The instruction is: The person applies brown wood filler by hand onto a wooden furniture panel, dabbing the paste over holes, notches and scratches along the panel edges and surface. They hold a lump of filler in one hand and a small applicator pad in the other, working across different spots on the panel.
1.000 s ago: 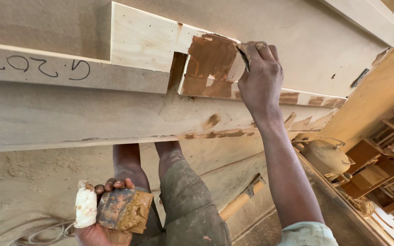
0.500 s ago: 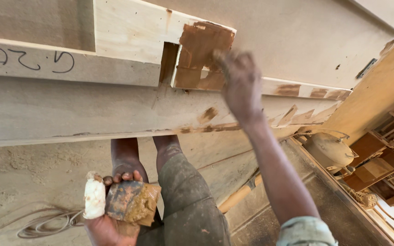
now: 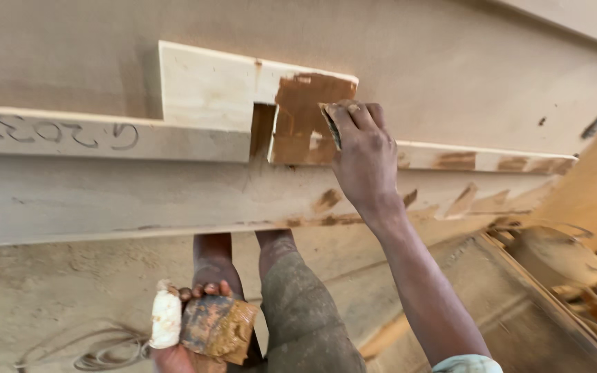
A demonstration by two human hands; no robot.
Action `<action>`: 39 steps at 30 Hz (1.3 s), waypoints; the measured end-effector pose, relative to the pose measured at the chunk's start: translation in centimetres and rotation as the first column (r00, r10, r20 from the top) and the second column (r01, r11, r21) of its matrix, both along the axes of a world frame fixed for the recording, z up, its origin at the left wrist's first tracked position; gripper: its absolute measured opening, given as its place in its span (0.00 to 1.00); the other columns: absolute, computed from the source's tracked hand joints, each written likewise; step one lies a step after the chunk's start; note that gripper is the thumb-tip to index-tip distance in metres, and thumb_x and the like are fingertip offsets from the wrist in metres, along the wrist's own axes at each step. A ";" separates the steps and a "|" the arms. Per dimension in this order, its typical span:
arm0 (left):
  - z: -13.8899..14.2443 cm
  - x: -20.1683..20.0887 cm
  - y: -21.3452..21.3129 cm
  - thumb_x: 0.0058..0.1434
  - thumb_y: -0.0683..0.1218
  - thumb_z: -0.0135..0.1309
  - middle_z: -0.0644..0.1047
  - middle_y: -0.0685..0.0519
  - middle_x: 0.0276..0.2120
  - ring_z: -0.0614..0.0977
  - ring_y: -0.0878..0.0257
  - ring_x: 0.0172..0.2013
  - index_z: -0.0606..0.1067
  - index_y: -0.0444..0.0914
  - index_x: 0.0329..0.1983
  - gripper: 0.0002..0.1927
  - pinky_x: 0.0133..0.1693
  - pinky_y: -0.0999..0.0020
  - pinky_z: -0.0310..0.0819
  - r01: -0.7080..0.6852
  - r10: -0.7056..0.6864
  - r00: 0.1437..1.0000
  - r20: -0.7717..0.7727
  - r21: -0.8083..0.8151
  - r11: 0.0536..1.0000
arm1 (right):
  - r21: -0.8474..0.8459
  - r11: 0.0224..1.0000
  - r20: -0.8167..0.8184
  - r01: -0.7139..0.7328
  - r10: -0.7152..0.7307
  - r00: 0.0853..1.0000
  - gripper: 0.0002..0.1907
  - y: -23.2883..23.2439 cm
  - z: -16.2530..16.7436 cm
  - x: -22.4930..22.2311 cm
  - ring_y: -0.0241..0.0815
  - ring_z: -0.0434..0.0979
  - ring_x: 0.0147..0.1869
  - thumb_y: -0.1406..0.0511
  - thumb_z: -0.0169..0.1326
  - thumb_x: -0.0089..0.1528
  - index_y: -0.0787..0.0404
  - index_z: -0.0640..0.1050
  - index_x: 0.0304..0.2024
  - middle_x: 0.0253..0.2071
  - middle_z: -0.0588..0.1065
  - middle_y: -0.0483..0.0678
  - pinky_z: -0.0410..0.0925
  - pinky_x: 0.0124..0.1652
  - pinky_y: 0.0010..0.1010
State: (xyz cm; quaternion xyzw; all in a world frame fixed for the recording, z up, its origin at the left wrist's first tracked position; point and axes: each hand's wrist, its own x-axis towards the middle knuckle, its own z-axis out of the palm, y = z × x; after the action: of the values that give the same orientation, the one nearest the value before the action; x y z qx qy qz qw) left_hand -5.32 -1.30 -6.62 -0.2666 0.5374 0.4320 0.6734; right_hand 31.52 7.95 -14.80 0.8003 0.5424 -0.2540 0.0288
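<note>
Dusty workshop floor below, R hand [image 3: 364, 155] grip pinching a small scraper [image 3: 331, 124] flat vs brown filler patch [image 3: 305, 117] w/ wood panel [image 3: 202, 93] just left, L hand [image 3: 181, 345] grip closed round filler block [image 3: 217, 328] kept ready.

1. The right hand [image 3: 364, 155] presses against the wooden frame [image 3: 174, 200], which blocks the whole upper view.
2. A rectangular notch [image 3: 262, 128] opens just left of the fingers [image 3: 345, 121].
3. Below the frame, open room surrounds the left hand [image 3: 198, 324], with the sandy floor [image 3: 50, 304] beneath.

Around the notched pale board [image 3: 205, 90] you have: two hands, right hand [image 3: 364, 155] upon it, left hand [image 3: 195, 331] below; one scraper [image 3: 331, 124]; one brown filler lump [image 3: 217, 328]; one white cloth wad [image 3: 166, 319].
</note>
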 end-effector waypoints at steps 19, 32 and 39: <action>-6.5 9.6 4.0 0.68 0.51 0.54 0.69 0.51 0.41 0.74 0.53 0.47 0.70 0.37 0.46 0.13 0.65 0.51 0.66 0.277 -0.283 0.903 0.322 0.064 0.959 | 0.194 0.981 0.031 -0.026 0.020 0.999 0.25 1.8 -2.5 -3.6 0.48 0.73 0.58 0.78 0.62 0.58 0.63 0.79 0.58 0.55 0.73 0.49 0.77 0.51 0.37; -9.3 3.9 7.9 0.71 0.51 0.50 0.69 0.50 0.39 0.74 0.54 0.46 0.70 0.38 0.42 0.11 0.64 0.49 0.67 0.315 -0.379 0.801 0.464 0.213 0.925 | 0.061 0.998 0.107 -0.032 0.025 0.994 0.33 1.0 -1.8 -8.6 0.49 0.73 0.57 0.79 0.62 0.52 0.63 0.78 0.61 0.50 0.75 0.48 0.75 0.55 0.43; -10.7 0.8 8.6 0.71 0.50 0.51 0.71 0.49 0.37 0.76 0.54 0.43 0.71 0.34 0.39 0.13 0.63 0.51 0.70 0.413 -0.458 0.743 0.488 0.205 0.888 | 0.069 0.993 0.163 0.093 -0.103 0.981 0.26 5.6 -0.9 -4.8 0.50 0.74 0.56 0.81 0.57 0.57 0.65 0.78 0.58 0.53 0.76 0.54 0.75 0.50 0.38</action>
State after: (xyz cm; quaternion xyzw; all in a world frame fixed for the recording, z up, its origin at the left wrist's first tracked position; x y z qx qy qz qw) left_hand -4.53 7.28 -17.31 -0.2127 0.3622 0.1956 0.8862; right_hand 26.76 13.55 -15.72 0.8448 0.5057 -0.1708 0.0371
